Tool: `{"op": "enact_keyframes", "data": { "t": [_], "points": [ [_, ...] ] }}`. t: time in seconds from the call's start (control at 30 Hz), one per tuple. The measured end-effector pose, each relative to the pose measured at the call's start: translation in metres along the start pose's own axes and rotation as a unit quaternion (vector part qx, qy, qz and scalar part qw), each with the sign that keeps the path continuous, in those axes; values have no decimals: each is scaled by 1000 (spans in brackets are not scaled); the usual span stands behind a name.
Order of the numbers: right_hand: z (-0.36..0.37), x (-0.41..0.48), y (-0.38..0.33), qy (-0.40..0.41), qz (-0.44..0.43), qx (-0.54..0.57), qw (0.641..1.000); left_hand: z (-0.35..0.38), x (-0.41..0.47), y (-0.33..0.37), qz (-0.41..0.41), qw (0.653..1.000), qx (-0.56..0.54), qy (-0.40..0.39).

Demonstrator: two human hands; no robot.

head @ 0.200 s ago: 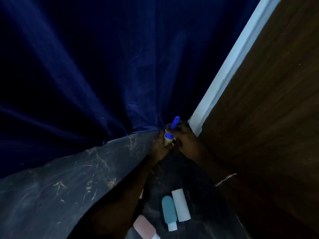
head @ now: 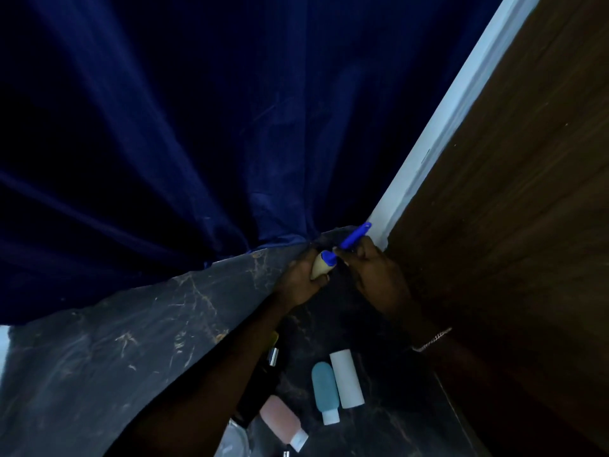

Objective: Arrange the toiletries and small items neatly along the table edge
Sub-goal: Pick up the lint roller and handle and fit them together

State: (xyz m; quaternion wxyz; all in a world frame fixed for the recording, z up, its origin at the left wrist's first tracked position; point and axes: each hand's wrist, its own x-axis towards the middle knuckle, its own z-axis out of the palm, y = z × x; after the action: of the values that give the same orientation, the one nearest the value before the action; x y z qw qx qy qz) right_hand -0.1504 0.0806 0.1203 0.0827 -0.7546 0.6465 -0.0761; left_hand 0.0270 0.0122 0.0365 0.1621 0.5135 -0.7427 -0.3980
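Both hands at the far corner of the dark marble-patterned table [head: 138, 328], by the blue curtain [head: 197, 127] and white wall trim [head: 438, 127]. Left hand [head: 301, 280] wrapped around a small cream-bodied item with a blue top [head: 321, 265]; right hand [head: 372, 268] pinches a slim blue stick-like piece [head: 354, 236], long axis pointing up toward the far right corner. Near edge: teal squeeze bottle [head: 324, 389] and white cylinder [head: 346, 378] lie side by side, touching, lengthwise; pink squeeze bottle [head: 281, 420] angled, cap toward the near right.
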Motion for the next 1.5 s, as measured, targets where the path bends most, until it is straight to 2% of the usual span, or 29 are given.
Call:
{"op": "enact_keyframes", "data": {
  "t": [0.03,0.07,0.13,0.27,0.37,0.53,0.67,0.73,0.87,1.1,1.5],
  "points": [
    [0,-4,-1,23,13,6,1000,-7,-7,5,15,1000,16,-7],
    [3,-10,2,60,6,-33,998,-13,-14,10,26,999,34,-21],
    [0,-24,-6,72,1,-44,996,-21,-28,11,43,996,70,-31],
    [-11,-38,-24,83,-69,-119,987,-34,-60,15,74,991,104,-34],
    [-19,-51,-41,32,-74,-146,986,-43,-85,19,110,983,141,-29],
    [-31,-80,-73,-81,-46,-102,990,-58,-131,22,150,963,221,-26],
    [-37,-103,-102,-123,-50,-92,987,-67,-173,30,157,949,274,-10],
    [-38,-116,-115,-132,-64,-85,986,-72,-197,33,152,950,274,-5],
    [-37,-142,-141,-91,-84,-74,989,-82,-247,41,131,949,285,22],
    [-34,-168,-175,-124,-135,29,983,-92,-322,44,72,949,297,74],
    [-44,-178,-191,-136,-154,109,973,-92,-362,44,15,948,300,106]
  ]
}}
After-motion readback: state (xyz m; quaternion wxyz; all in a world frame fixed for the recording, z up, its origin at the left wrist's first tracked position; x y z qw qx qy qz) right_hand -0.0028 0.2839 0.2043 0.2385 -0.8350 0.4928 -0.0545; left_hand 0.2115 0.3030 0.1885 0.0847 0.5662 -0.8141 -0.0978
